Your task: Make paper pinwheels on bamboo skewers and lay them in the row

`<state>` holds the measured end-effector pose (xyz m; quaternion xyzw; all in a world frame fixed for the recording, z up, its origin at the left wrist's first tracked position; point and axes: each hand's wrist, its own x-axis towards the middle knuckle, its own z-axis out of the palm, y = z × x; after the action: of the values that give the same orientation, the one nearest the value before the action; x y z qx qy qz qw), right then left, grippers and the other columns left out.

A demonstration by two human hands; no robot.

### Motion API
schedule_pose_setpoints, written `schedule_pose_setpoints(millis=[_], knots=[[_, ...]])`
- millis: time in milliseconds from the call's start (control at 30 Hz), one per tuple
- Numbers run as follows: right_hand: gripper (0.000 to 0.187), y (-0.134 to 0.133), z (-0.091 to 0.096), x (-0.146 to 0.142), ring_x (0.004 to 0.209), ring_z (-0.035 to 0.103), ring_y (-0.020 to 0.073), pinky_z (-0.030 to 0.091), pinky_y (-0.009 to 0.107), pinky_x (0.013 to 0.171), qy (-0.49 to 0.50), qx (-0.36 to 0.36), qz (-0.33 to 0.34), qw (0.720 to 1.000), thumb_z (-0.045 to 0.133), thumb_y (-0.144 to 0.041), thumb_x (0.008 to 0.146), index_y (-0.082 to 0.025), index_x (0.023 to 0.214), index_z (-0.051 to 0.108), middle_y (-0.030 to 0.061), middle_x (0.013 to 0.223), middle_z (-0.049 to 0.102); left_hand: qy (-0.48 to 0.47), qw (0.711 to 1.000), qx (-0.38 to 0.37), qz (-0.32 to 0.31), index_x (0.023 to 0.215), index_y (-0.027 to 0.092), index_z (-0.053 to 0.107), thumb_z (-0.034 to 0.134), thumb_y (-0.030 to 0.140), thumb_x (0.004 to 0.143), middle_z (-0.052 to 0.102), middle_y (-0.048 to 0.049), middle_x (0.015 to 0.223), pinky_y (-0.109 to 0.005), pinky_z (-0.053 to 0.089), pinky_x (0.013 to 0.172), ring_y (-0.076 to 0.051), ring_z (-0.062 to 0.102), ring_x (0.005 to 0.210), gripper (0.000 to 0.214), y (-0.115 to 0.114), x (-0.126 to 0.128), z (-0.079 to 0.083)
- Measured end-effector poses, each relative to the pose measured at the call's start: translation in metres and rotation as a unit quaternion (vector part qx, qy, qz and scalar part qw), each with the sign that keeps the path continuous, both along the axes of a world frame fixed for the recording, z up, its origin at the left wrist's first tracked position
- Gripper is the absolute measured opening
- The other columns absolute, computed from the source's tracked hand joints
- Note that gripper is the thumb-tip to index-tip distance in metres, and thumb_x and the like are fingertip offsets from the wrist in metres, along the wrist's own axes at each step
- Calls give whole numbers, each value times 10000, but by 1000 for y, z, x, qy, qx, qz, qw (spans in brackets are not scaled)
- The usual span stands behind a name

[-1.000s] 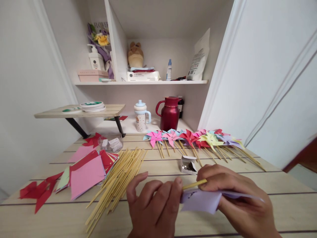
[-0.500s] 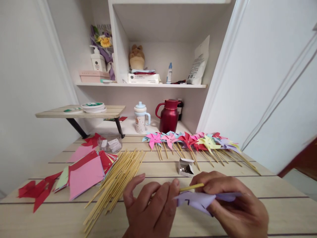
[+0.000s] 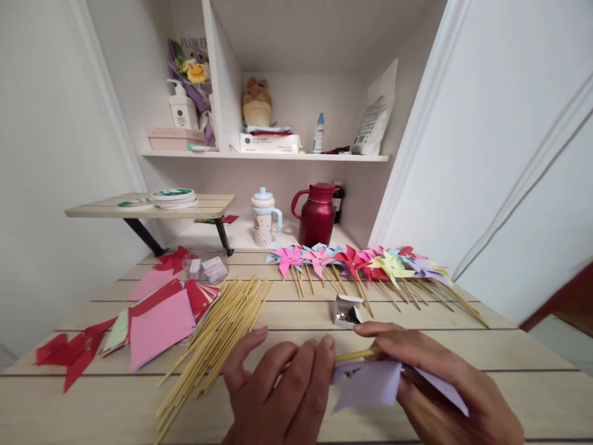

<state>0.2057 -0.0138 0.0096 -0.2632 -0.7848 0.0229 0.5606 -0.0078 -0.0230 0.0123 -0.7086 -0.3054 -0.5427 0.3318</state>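
Note:
Just above the table, a light purple paper pinwheel (image 3: pixel 368 384) is held between my two hands against a thin bamboo stick (image 3: pixel 353 356). My left hand (image 3: pixel 282 392) grips the stick, its fingers closed together and the thumb sticking up to the left. The fingers of my right hand (image 3: pixel 449 377) close around the pinwheel's right side, and its index finger covers the stick's end. One broad paper blade hangs down between the hands. Behind my right hand stands a small opened white box (image 3: pixel 347 311) with metal pins inside.
Finished pinwheels (image 3: pixel 354 262) lie in a row at the table's back right. Loose bamboo sticks (image 3: pixel 215 346) lie left of my left hand, beside stacked coloured paper (image 3: pixel 160 327) and red cut paper (image 3: pixel 74 358). A red jug (image 3: pixel 317 216) and a cup (image 3: pixel 263 222) stand behind.
My right hand has shifted slightly right, its fingers now over the stick's end. The purple pinwheel has turned so a broad blade hangs down. My left hand has barely moved.

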Motion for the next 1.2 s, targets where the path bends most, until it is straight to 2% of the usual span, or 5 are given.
schedule_pose_setpoints(millis=[233, 467, 900, 1100, 1200], knots=[[484, -2, 6, 1, 1118, 684, 242, 567, 354, 975, -40, 58, 5, 998, 581, 53, 783, -196, 1193, 648, 48, 1009, 743, -25, 999, 33, 6, 951, 144, 756, 494, 139, 973, 778, 7, 807, -404, 323, 1081, -100, 630, 734, 263, 3, 4, -6], [528, -9, 1, 5, 1157, 652, 228, 530, 346, 1031, -53, 49, -10, 997, 579, 89, 769, -188, 1213, 646, 46, 1089, 715, -12, 999, 31, 2, 944, 148, 757, 528, 116, 953, 775, 15, 814, -380, 296, 1116, -87, 637, 757, 231, 1, 2, -3], [457, -10, 13, 0, 1091, 675, 212, 569, 346, 980, -46, 66, -21, 997, 539, 99, 762, -168, 1118, 642, 54, 978, 711, -41, 999, 10, -15, 918, 151, 754, 389, 143, 995, 755, 15, 753, -390, 302, 1101, -100, 607, 684, 374, 1, 13, -10], [395, 3, 3, -5, 1100, 670, 222, 558, 355, 960, -4, 37, -35, 999, 595, 34, 812, -214, 1112, 665, 44, 993, 728, -64, 994, -71, -48, 975, 146, 726, 520, 124, 950, 739, 10, 744, -385, 312, 1036, -106, 618, 673, 209, 2, 14, -5], [458, 10, -2, -9, 1035, 691, 204, 580, 339, 900, 41, -12, -42, 998, 632, -46, 859, -251, 1268, 608, 44, 1019, 733, -68, 989, -120, -54, 955, 190, 710, 529, 112, 939, 726, 34, 720, -376, 319, 1012, -105, 625, 656, 197, 4, 14, -3]])
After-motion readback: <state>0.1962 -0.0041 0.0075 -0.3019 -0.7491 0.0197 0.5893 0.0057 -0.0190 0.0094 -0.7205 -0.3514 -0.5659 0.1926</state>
